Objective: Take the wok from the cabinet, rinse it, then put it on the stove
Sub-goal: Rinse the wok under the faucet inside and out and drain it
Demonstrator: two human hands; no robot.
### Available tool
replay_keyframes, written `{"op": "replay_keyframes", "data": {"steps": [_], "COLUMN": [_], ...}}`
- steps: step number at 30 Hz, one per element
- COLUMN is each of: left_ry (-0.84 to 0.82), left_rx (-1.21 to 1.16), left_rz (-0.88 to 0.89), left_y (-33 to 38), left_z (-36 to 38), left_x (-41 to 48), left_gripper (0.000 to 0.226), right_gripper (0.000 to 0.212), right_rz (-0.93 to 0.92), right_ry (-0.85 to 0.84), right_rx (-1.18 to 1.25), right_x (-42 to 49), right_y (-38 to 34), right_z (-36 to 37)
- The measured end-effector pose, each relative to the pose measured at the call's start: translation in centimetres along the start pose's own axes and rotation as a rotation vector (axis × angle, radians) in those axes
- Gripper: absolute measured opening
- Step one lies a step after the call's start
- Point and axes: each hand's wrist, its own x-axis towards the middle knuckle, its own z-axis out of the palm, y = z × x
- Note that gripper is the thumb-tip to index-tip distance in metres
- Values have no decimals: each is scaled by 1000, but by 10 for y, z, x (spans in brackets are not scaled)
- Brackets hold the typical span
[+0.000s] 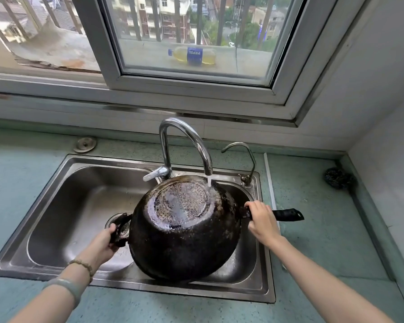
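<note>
A blackened wok (184, 229) hangs upside down over the steel sink (63, 206), its wet round base facing up. Water runs from the tall chrome tap (184, 141) onto the far right edge of the base. My left hand (103, 243) grips the small loop handle on the wok's left side. My right hand (261, 220) grips the long black handle (289, 214) close to the wok's body, and the handle's end sticks out to the right over the counter. The wok's inside is hidden.
A smaller tap (243, 155) stands at the sink's back right. A metal cap (85, 144) sits on the green counter behind the sink. A dark scouring ball (336, 178) lies in the right corner by the wall. A bottle (193, 55) lies on the ledge outside the window.
</note>
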Motion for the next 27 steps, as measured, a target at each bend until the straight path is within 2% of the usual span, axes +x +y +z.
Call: {"op": "replay_keyframes", "data": {"steps": [5, 8, 11, 14, 18, 22, 27], "left_ry": [-72, -95, -118, -133, -173, -164, -137], "left_rx": [80, 111, 148, 257, 407, 650, 656], "left_rz": [-13, -7, -4, 42, 34, 65, 167], "left_y": [5, 7, 7, 9, 13, 13, 10], "left_z": [11, 24, 34, 42, 44, 37, 34], "left_x": [-10, -16, -22, -28, -30, -35, -36], "left_gripper": [37, 36, 35, 25, 19, 29, 36], "right_gripper": [41, 39, 27, 20, 16, 16, 16], "right_rz": [44, 73, 151, 219, 282, 401, 387], "right_ry": [34, 77, 94, 89, 44, -86, -170], "right_rx": [-18, -7, 5, 9, -39, -77, -108], "right_x": [-19, -30, -42, -49, -52, -51, -47], "right_y": [10, 19, 25, 30, 27, 25, 26], "right_z": [-1, -6, -15, -22, -35, -41, -37]}}
